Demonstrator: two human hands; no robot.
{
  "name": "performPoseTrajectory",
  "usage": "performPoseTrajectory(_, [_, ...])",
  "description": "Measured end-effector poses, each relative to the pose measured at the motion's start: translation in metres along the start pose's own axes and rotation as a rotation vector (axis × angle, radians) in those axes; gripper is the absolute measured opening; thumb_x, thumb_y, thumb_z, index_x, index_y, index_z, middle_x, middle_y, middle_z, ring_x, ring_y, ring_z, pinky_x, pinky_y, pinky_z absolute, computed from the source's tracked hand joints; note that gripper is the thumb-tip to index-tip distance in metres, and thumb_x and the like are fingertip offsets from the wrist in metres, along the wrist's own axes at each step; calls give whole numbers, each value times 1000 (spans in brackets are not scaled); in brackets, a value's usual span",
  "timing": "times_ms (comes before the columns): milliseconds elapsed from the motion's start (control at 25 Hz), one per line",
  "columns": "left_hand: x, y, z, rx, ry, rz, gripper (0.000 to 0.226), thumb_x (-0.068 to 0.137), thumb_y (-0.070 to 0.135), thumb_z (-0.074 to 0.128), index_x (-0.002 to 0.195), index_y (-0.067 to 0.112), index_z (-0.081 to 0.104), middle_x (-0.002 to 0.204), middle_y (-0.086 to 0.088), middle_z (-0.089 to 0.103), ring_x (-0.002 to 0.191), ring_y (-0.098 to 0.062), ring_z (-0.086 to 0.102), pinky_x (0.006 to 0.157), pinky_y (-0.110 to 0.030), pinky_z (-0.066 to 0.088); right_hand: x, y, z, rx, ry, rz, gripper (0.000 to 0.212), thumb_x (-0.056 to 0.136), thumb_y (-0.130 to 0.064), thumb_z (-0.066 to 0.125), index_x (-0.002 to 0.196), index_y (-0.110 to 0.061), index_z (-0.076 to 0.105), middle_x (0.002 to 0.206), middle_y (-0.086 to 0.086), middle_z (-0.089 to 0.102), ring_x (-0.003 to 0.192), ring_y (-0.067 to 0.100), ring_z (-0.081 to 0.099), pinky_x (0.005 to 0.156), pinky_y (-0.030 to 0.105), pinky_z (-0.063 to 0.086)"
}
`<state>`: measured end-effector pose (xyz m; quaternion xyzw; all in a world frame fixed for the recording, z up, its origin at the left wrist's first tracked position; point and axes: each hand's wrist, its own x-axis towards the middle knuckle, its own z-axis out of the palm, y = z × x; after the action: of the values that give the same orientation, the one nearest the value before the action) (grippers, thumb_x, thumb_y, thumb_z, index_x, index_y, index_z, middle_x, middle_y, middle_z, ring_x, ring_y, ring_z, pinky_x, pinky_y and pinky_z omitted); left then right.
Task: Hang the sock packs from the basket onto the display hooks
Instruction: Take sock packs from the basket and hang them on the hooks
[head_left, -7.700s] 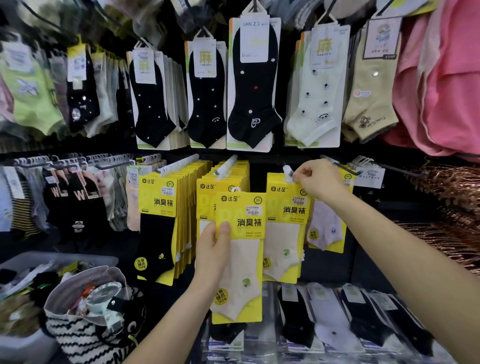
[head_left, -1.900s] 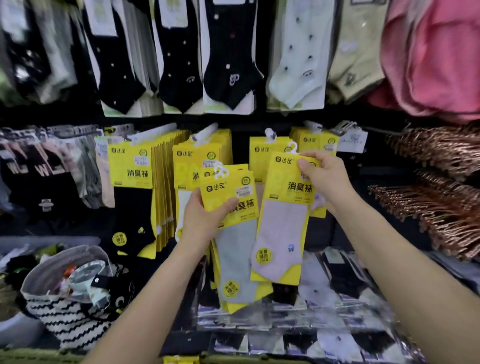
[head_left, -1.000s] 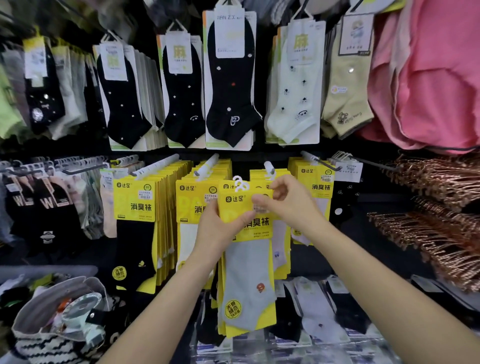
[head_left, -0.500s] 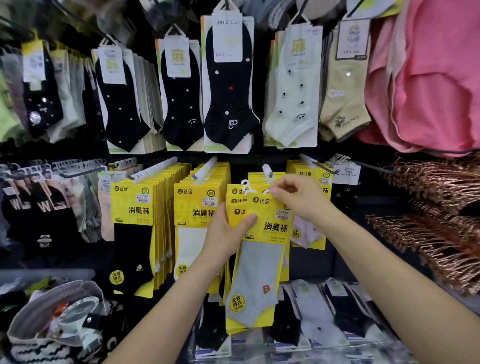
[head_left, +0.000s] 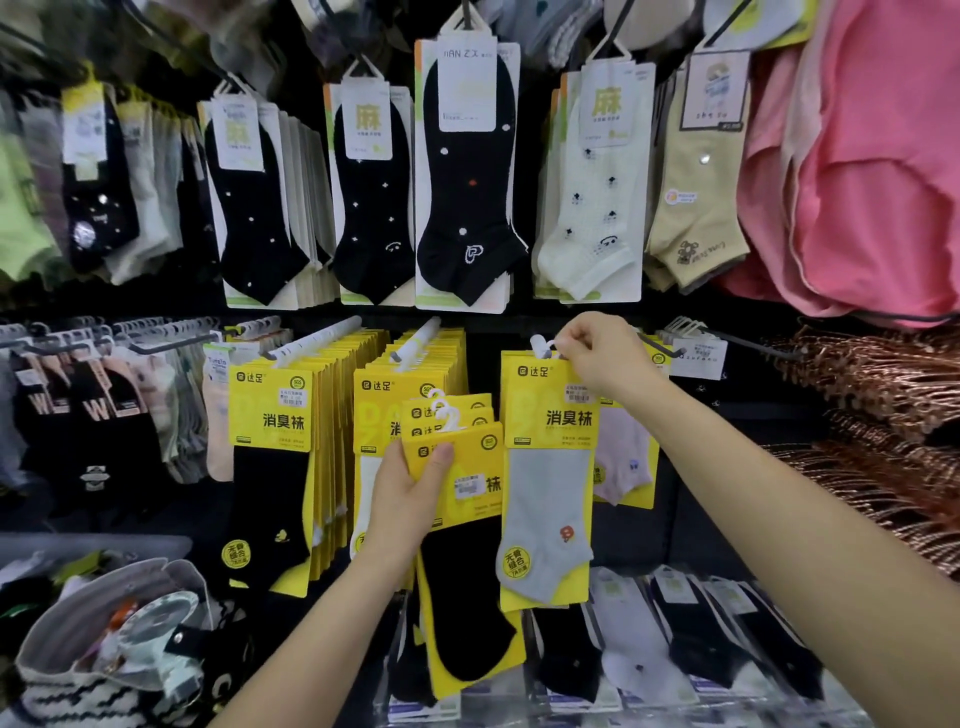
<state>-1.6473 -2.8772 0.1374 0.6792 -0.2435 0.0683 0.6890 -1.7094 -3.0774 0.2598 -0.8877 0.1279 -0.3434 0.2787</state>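
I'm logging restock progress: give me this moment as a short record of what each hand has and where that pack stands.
right hand: pinches the top of the grey sock pack
grey sock pack: hanger held up at the white tip of the display hook; whether it is threaded on cannot be told
left hand: holds a stack of yellow packs, black sock pack in front
neighbouring hooks: full rows of yellow packs to the left

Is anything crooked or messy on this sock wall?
Only the stack of packs that the left hand holds: they are fanned out and tilted, not hung yet. The grey sock pack pinched by the right hand hangs nearly straight.
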Motion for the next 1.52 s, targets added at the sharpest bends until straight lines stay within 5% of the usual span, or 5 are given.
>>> performPoseTrajectory(400, [3,16,-26,49,43,29,19,89,30,58,106,28,51,96,20,60,89,4,57,68,-14,45,-27,-8,11,49,271,-164,17,85,-36,61,71,-29,53,75,-14,52,70,6,50,59,24,34])
performPoseTrajectory(560, [-2,31,-2,41,-14,84,10,88,31,59,94,34,52,95,20,60,88,7,56,67,-11,44,-63,-21,38,14,-64,-125,41,67,-63,65,83,-28,51,75,-12,53,69,4,50,63,29,44])
performPoseTrajectory(920, [-8,33,24,-184,-191,-25,15,94,35,46,106,30,54,113,10,62,103,-5,60,84,-24,51,-58,11,17,150,-62,17,14,77,-35,74,72,-33,61,71,-4,59,64,7,47,56,23,39])
performPoseTrajectory(1160, [-9,30,27,-98,-139,28,14,99,28,38,98,35,50,99,23,54,88,17,53,68,0,40,-53,24,-1,143,49,16,13,79,-31,71,70,-34,62,70,-6,57,63,5,43,56,19,34])
performPoseTrajectory(1520, [-1,9,-20,-24,125,52,15,99,26,39,102,25,54,98,7,62,93,-13,60,77,-30,49,-25,28,4,-26,79,32,12,82,-36,68,80,-24,65,63,-10,44,65,10,44,52,25,31])
